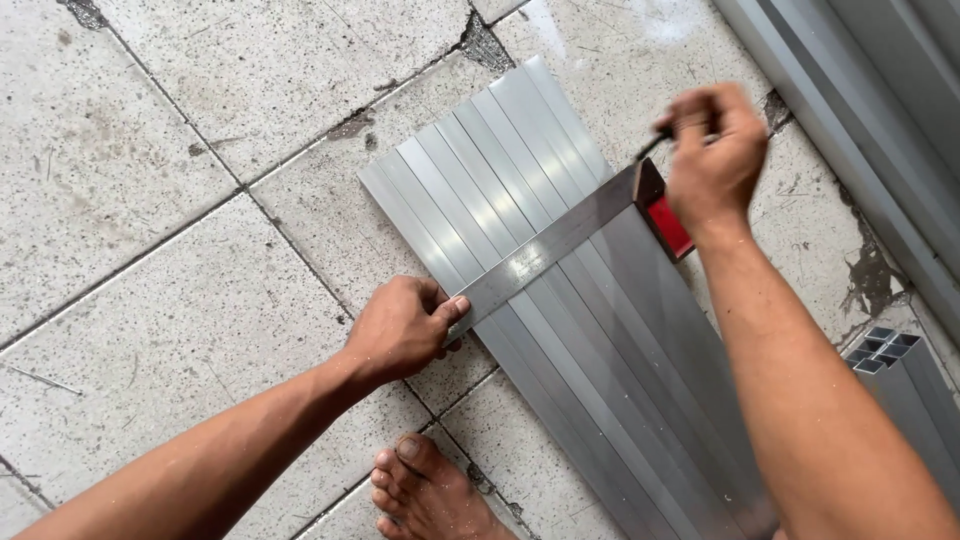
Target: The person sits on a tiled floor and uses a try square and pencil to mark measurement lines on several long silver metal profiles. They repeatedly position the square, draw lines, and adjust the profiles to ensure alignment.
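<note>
Nearest, a bare foot (pixel 425 490) is seen on the tiled floor (pixel 200 300) at the bottom edge of the view, toes pointing up the picture. Just beyond it, the left hand (pixel 400 328) is pressed down on the lower-left end of a steel try square (pixel 545 248), thumb on top of the blade, fingers curled at the near edge of the strips beneath. A row of long grey aluminium strips (pixel 600 340) is laid side by side on the floor, their long axis running from the upper middle of the view down to the lower right. The blade of the square is laid across them at a right angle, from lower left to upper right. Its dark and red stock (pixel 662 215) is butted against the far right edge of the strips. Farther off, the right hand (pixel 712 150) is closed in a fist around a thin dark marking tool (pixel 655 143), only its tip visible, held just above the stock end of the blade. That end is nearer to the right hand; the other end is held by the left. At the right edge, open ends of grey square tubes (pixel 885 350) are seen, and a grey metal profile (pixel 860 90) runs along the upper right corner. No labels or packages are seen.
</note>
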